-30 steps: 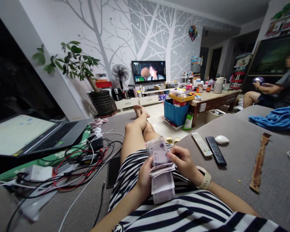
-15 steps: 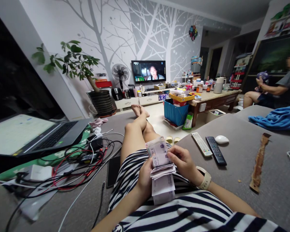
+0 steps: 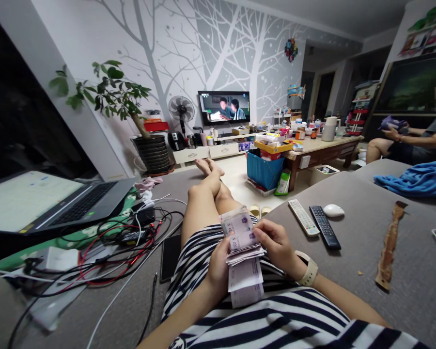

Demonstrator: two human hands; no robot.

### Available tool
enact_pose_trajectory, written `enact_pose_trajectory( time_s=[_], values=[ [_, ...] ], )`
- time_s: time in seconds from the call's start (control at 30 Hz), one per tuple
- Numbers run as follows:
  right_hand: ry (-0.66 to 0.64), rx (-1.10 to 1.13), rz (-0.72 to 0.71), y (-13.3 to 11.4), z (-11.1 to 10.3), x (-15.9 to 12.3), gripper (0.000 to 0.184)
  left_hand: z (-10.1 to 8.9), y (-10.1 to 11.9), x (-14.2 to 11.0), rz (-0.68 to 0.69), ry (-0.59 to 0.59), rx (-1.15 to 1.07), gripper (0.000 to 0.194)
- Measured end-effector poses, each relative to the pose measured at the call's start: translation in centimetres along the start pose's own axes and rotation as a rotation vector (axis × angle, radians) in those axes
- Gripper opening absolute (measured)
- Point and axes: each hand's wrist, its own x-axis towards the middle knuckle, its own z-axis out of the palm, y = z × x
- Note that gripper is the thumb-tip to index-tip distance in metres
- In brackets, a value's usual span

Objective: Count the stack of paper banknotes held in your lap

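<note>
A thick stack of purple-and-white banknotes [image 3: 240, 237] is held over my lap, folded so its lower half hangs down. My left hand [image 3: 218, 266] is closed around the stack from the left, thumb on top. My right hand [image 3: 278, 245], with a pale watch [image 3: 308, 271] on the wrist, pinches the upper notes at their right edge. My striped dress and crossed bare legs stretch out beyond the hands.
A dark phone [image 3: 170, 258], tangled cables [image 3: 105, 252] and an open laptop [image 3: 54, 203] lie to my left. Two remotes [image 3: 314, 222], a white mouse [image 3: 333, 210], a brown strip [image 3: 390, 245] and a blue cloth [image 3: 417, 178] lie to my right. Another person [image 3: 417, 140] sits far right.
My hands stay on the banknotes and the top notes shift slightly. The television picture has changed. The other person's hands have lowered with the purple object.
</note>
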Motion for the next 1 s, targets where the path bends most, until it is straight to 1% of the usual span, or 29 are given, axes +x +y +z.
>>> enact_pose_trajectory(
  time_s=[0.2, 0.37, 0.43, 0.5, 0.63, 0.77, 0.87, 0.93, 1.0],
  values=[
    [0.003, -0.005, -0.002, -0.1, -0.1, 0.0, 0.036, -0.2, -0.3, 0.4, 0.003, -0.048, -0.026, 0.038],
    [-0.062, 0.042, 0.002, -0.3, -0.2, -0.2, 0.05, 0.1, -0.4, 0.4, -0.021, -0.023, -0.08, 0.03],
    [-0.047, 0.023, 0.018, -0.2, -0.2, -0.1, 0.046, 0.0, -0.5, 0.4, -0.021, -0.027, -0.075, 0.031],
    [0.004, -0.008, 0.051, 0.2, -0.1, 0.0, 0.041, -0.2, -0.5, 0.3, -0.016, -0.03, -0.056, 0.032],
    [0.107, -0.06, 0.119, 1.4, 0.0, 0.5, 0.041, -0.3, -0.2, 0.1, 0.022, 0.007, 0.0, 0.031],
    [0.094, -0.1, 0.155, 1.7, -0.1, 0.7, 0.041, 0.2, 0.2, -0.6, 0.008, 0.02, 0.038, 0.022],
    [0.092, -0.133, 0.145, 1.4, 0.0, 0.7, 0.039, 0.7, 0.5, -0.9, -0.007, 0.022, 0.044, 0.022],
    [0.099, -0.147, 0.135, 1.1, 0.0, 0.6, 0.038, 0.8, 0.6, -0.9, 0.003, 0.04, 0.045, 0.02],
    [0.101, -0.154, 0.113, 0.8, 0.0, 0.5, 0.036, 0.9, 0.7, -0.6, -0.019, 0.072, 0.043, 0.018]
  ],
)
